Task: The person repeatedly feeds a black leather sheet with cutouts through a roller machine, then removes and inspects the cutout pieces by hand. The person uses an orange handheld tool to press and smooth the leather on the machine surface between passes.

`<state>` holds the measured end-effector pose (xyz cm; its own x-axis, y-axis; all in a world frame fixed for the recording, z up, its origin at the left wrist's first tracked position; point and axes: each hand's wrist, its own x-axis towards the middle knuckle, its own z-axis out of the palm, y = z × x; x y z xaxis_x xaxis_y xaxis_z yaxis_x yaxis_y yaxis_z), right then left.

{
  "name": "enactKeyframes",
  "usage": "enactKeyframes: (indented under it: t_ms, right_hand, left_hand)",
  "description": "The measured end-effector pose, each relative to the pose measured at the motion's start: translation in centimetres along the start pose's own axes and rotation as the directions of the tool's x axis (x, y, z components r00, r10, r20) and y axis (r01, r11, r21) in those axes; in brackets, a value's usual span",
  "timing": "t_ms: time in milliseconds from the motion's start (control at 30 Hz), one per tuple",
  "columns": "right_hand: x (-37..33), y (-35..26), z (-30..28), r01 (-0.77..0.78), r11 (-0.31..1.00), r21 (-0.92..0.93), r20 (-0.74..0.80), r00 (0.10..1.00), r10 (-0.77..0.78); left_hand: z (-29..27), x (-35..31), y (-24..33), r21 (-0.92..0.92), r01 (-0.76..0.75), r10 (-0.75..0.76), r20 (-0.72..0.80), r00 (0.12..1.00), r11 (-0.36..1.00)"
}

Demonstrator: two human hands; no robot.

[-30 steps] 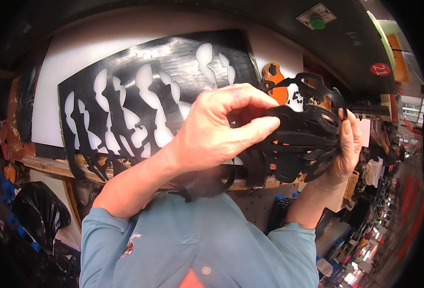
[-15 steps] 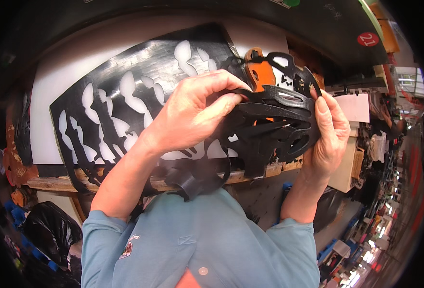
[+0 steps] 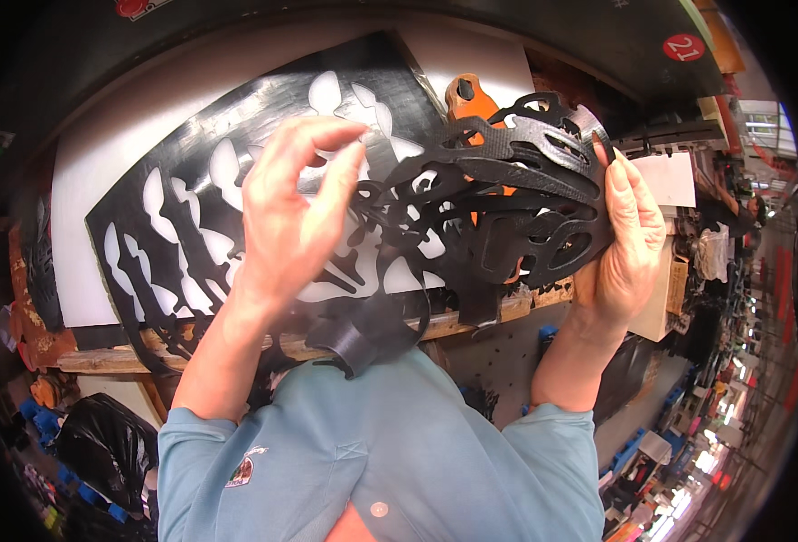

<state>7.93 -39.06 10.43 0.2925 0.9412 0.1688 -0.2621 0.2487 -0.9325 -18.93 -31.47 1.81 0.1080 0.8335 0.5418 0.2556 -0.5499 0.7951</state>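
My right hand [image 3: 626,230] grips the right edge of a crumpled, bunched black sheet [image 3: 543,172] full of cut-out holes, thumb and fingers closed on it. To its left, my left hand [image 3: 295,203] is raised over a larger flat black sheet [image 3: 209,126] with rows of curved cut-outs. Its thumb and forefinger tips come together in a pinch; anything between them is too small to make out. Behind the bunched sheet an orange tool with a hole in its end [image 3: 465,98] partly shows; its kind is unclear. A black flap [image 3: 354,339] hangs at the table's front edge.
Under the sheets lies a white board [image 3: 78,271] on a wooden-edged table [image 3: 101,359]. A dark machine beam [image 3: 579,32] with a red round sticker spans the far side. At the lower left is a black plastic bag [image 3: 105,443]; boxes [image 3: 656,298] stand at the right.
My left hand has let go of the black strip and moved left, away from the bunched sheet. The bunched sheet has spread and shifted in my right hand, which keeps its hold.
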Motion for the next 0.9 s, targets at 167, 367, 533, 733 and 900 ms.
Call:
enactKeyframes:
  t_ms: [167,367,533,733,900]
  right_hand:
    - [-1.0,0.5,2.5,0.062,0.978,-0.200,-0.027,0.997,-0.069]
    - [-1.7,1.2,4.4,0.030,0.990,-0.141,-0.040,0.999,-0.036]
    - [-1.5,2.0,3.9,0.077,0.935,-0.345,-0.109,0.987,-0.122]
    - [-1.0,1.3,1.4,0.157,0.952,-0.262,-0.163,0.965,-0.204]
    - [-0.6,1.2,0.5,0.129,0.987,-0.099,-0.027,0.991,-0.132]
  left_hand:
    - [1.1,-0.5,5.5,-0.227,-0.133,0.176,0.180,0.968,0.965]
    - [3.8,-0.8,5.4,-0.343,-0.111,0.171,0.149,0.974,0.933]
    - [2.0,-0.9,5.1,-0.222,-0.025,0.072,0.207,0.976,0.975]
    - [-2.9,-0.8,3.9,-0.448,0.657,-0.490,0.440,0.753,0.607]
    - [-1.3,-4.3,5.3,-0.394,0.210,0.265,0.847,0.461,0.895]
